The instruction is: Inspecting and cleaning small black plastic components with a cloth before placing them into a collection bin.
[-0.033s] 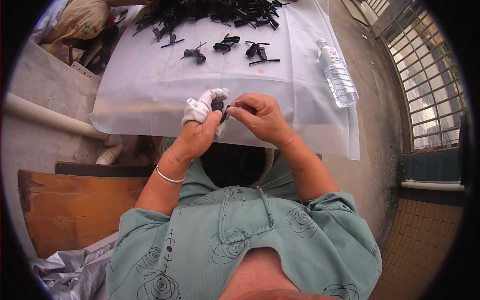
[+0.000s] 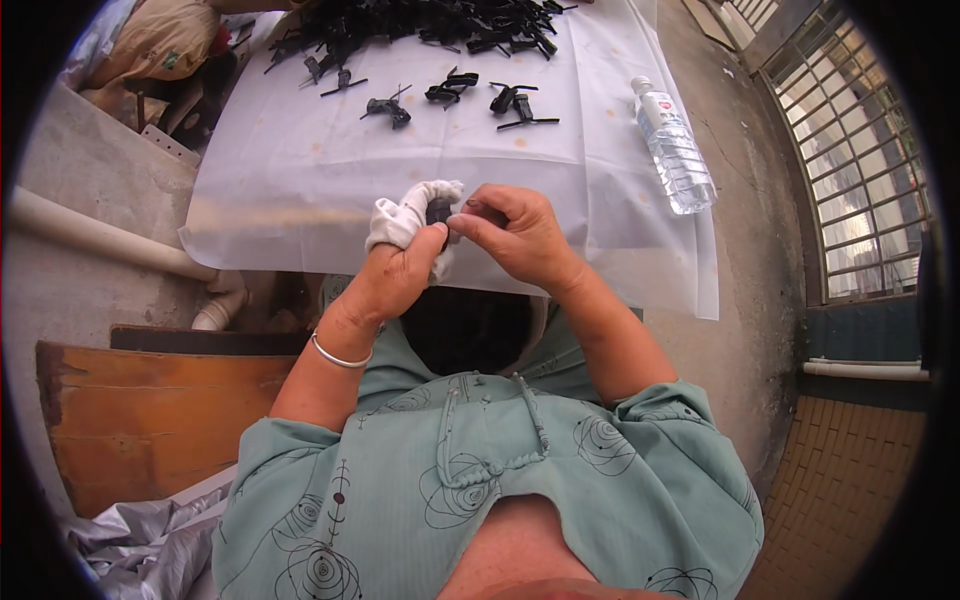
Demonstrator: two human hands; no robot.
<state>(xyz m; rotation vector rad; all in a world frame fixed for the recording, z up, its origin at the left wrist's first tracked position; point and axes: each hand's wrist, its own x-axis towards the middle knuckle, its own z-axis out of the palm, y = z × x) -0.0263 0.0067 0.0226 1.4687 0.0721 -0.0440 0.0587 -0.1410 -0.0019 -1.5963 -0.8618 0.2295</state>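
Observation:
My left hand is closed around a small black plastic part just above the table's near edge. A white cloth or glove covers its fingers, while the thumb is bare and presses on the part. From the right, my right hand comes up to the part with thumb and forefinger pinched together against its side. What those fingertips hold, if anything, is hidden. Beyond both hands lie several loose black parts with thin arms, among them one dark clip-like piece.
A large heap of black parts covers the far end of the table, which has a white plastic sheet. A clear water bottle lies at the right. An orange-brown wooden board stands at lower left. Below the hands is a dark round container.
My right fingertips have shifted very slightly and now sit closer against the black part. The dark bit that showed between them is less visible. My left hand has barely moved.

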